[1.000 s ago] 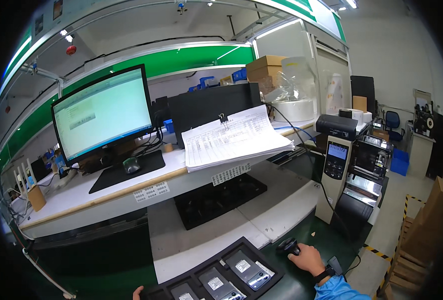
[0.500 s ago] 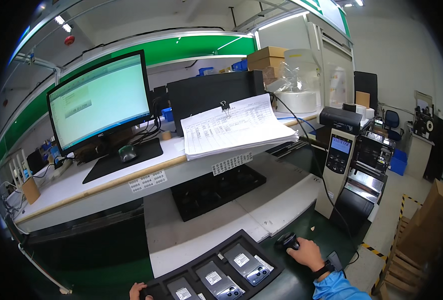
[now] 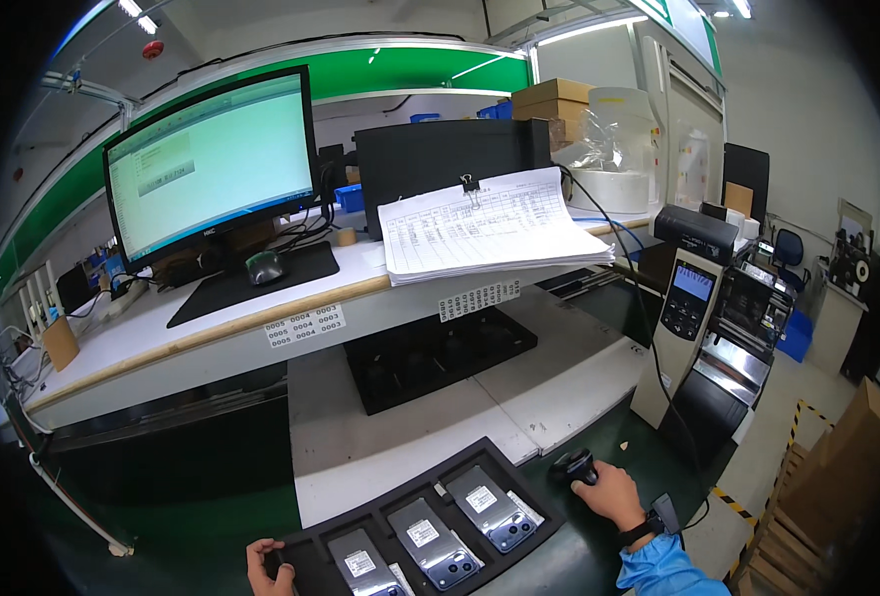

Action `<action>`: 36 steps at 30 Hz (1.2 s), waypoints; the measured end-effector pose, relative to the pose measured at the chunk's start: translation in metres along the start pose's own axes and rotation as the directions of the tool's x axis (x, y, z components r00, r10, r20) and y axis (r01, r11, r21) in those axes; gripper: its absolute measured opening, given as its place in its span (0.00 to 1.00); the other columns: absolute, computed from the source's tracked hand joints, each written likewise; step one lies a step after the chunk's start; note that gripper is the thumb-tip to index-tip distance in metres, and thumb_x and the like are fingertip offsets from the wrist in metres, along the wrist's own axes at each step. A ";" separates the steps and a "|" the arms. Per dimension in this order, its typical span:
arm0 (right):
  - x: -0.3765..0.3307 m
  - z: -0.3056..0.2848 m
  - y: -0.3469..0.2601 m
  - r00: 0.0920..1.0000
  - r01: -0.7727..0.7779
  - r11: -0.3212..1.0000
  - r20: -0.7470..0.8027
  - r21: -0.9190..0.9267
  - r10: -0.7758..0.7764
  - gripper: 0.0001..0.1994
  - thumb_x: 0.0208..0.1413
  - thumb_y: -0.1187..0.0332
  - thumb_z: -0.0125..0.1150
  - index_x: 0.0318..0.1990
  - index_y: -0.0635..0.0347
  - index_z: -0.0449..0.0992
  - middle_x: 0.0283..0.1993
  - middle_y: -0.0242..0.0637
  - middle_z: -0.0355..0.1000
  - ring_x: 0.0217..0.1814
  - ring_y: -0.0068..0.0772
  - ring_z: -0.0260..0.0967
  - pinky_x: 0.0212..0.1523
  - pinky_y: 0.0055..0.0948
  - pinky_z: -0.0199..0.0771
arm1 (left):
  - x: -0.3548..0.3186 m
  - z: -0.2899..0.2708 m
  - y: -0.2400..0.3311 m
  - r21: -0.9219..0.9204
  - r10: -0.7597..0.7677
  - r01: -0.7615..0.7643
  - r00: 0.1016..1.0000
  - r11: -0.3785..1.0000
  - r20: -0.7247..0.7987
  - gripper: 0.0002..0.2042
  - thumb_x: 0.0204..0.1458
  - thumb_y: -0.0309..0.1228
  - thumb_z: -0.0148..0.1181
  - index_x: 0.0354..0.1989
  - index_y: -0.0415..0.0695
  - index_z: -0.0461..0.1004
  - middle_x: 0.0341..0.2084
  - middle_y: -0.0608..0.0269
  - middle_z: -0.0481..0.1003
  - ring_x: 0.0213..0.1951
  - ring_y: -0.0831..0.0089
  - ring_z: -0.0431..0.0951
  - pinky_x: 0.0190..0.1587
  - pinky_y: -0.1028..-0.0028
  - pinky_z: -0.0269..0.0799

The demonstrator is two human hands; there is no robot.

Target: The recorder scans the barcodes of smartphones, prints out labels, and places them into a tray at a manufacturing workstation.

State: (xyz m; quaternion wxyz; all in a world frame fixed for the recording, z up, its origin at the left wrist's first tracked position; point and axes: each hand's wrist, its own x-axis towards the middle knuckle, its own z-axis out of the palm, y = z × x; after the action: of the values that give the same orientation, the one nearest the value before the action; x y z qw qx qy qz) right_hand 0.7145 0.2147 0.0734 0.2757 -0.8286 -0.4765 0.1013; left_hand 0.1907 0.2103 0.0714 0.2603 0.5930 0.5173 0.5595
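My right hand (image 3: 614, 495) is closed around a black handheld barcode scanner (image 3: 573, 465), just right of a black foam tray (image 3: 306, 558). A dark band and small device sit on that wrist, above a blue sleeve. In the tray's slots lie a right phone (image 3: 501, 509), a middle phone (image 3: 436, 542) and a left phone (image 3: 363, 564), camera lenses upward, each with a white label. Small white-labelled strips lie beside them. My left hand (image 3: 267, 568) grips the tray's left edge, thumb on top; the lower part of this hand is cut off by the frame.
Ahead, a shelf carries a monitor (image 3: 212, 164), a mouse (image 3: 264, 265) and clipped paper sheets (image 3: 495, 226). Beneath it lies another black tray (image 3: 440, 358). A label printer (image 3: 693, 298) stands at right with a hanging cable. Cardboard boxes (image 3: 837, 487) rest on a pallet at far right.
The whole view has shifted, so the tray and bench sit higher in the picture and more of my left hand shows. Both hands keep their holds on tray and scanner.
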 end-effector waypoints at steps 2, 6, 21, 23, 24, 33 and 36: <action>0.001 0.000 0.001 1.000 -0.005 1.000 -0.006 -0.002 0.005 0.22 0.44 0.51 0.68 0.38 0.63 0.80 0.34 0.54 0.79 0.41 0.59 0.77 0.46 0.47 0.77 | 0.002 0.001 -0.001 -0.024 0.000 0.000 1.000 1.000 -0.012 0.19 0.52 0.15 0.54 0.54 0.38 0.70 0.48 0.59 0.74 0.50 0.70 0.72 0.57 0.72 0.66; 0.001 -0.001 -0.001 1.000 -0.009 1.000 0.013 0.003 0.008 0.22 0.45 0.51 0.67 0.38 0.62 0.79 0.35 0.55 0.79 0.42 0.60 0.76 0.46 0.48 0.76 | 0.000 0.001 0.002 -0.081 -0.011 0.011 1.000 0.997 -0.007 0.19 0.52 0.14 0.53 0.54 0.37 0.70 0.48 0.59 0.74 0.50 0.70 0.72 0.56 0.73 0.66; 0.001 0.000 -0.003 1.000 -0.013 1.000 0.011 0.002 0.013 0.21 0.45 0.52 0.66 0.38 0.62 0.79 0.36 0.55 0.78 0.43 0.61 0.76 0.46 0.49 0.76 | 0.001 0.000 -0.002 -0.067 -0.084 0.078 0.992 0.995 -0.096 0.22 0.52 0.16 0.56 0.58 0.38 0.71 0.44 0.62 0.74 0.46 0.73 0.73 0.52 0.76 0.68; -0.003 -0.002 -0.002 1.000 -0.010 1.000 -0.006 0.010 0.010 0.21 0.45 0.52 0.66 0.38 0.63 0.78 0.36 0.56 0.78 0.43 0.61 0.76 0.46 0.50 0.76 | -0.001 -0.002 -0.003 -0.049 -0.116 0.113 0.992 0.992 -0.058 0.22 0.52 0.16 0.55 0.59 0.38 0.70 0.44 0.62 0.74 0.46 0.73 0.73 0.52 0.75 0.68; -0.003 -0.003 -0.003 1.000 -0.012 1.000 -0.003 0.009 0.012 0.21 0.45 0.52 0.66 0.38 0.63 0.78 0.36 0.56 0.78 0.43 0.61 0.76 0.46 0.50 0.76 | -0.001 -0.002 -0.003 -0.047 -0.119 0.116 0.991 0.992 -0.057 0.22 0.52 0.16 0.55 0.59 0.38 0.70 0.44 0.62 0.74 0.46 0.73 0.73 0.52 0.75 0.68; -0.005 0.002 -0.002 0.980 0.147 0.987 -0.149 0.069 -0.135 0.30 0.45 0.55 0.68 0.54 0.61 0.72 0.43 0.54 0.77 0.46 0.57 0.76 0.48 0.47 0.76 | -0.001 0.000 -0.007 0.034 -0.099 0.100 0.995 0.994 -0.032 0.23 0.52 0.18 0.57 0.59 0.37 0.70 0.47 0.59 0.75 0.49 0.70 0.74 0.56 0.72 0.68; 0.007 0.002 0.013 0.910 0.302 0.862 -0.392 0.407 -0.134 0.32 0.46 0.64 0.70 0.60 0.61 0.68 0.45 0.41 0.69 0.40 0.34 0.69 0.44 0.33 0.74 | 0.001 0.003 -0.003 0.190 0.058 -0.039 0.994 0.981 -0.095 0.14 0.56 0.21 0.57 0.51 0.37 0.73 0.39 0.61 0.76 0.40 0.72 0.76 0.46 0.75 0.73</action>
State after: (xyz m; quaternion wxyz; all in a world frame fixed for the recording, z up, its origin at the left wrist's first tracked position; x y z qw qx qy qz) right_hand 0.7266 0.2167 0.0651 0.5534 -0.6840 -0.4743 0.0294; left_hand 0.1921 0.2126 0.0680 0.1631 0.5984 0.5657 0.5435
